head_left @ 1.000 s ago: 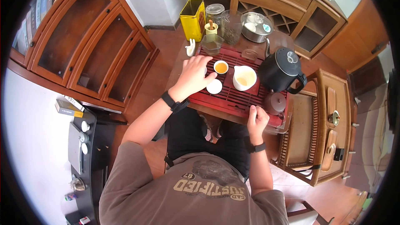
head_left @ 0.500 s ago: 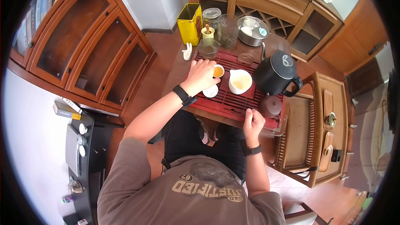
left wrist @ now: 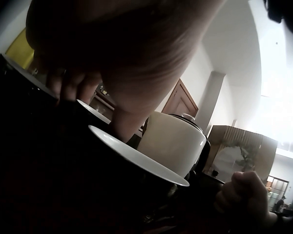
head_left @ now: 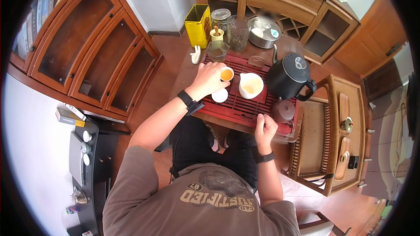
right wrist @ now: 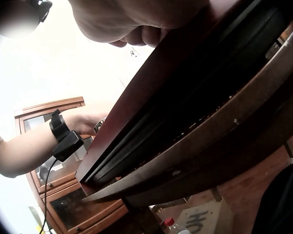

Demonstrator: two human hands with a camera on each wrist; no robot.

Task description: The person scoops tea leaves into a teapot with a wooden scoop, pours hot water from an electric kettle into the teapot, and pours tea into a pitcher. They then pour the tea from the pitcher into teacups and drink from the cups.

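My left hand (head_left: pixel 209 80) reaches over the tea tray (head_left: pixel 236 112) and pinches a small white teacup (head_left: pixel 226 74) of amber tea between thumb and fingers. In the left wrist view the thumb comes down beside that cup's rim (left wrist: pixel 94 110). Closer to me sits another white cup (head_left: pixel 219 95), below the palm. To the right stands a white pitcher (head_left: pixel 251 85) with pale tea inside. My right hand (head_left: pixel 266 130) is curled into a fist at the tray's front edge, holding nothing, near a brown clay teapot (head_left: pixel 283 110).
A black kettle (head_left: pixel 288 73) stands at the tray's right. Along the back are a yellow tin (head_left: pixel 197 27), glass jars (head_left: pixel 238 35), a steel pot (head_left: pixel 264 39) and a white hand-shaped figurine (head_left: pixel 195 55). A rattan cart (head_left: pixel 311 144) is at the right.
My left hand has lowered from beside the tea-filled cup and closed its thumb and fingers on it. My right fist stays at the tray's edge. The head view has shifted slightly.
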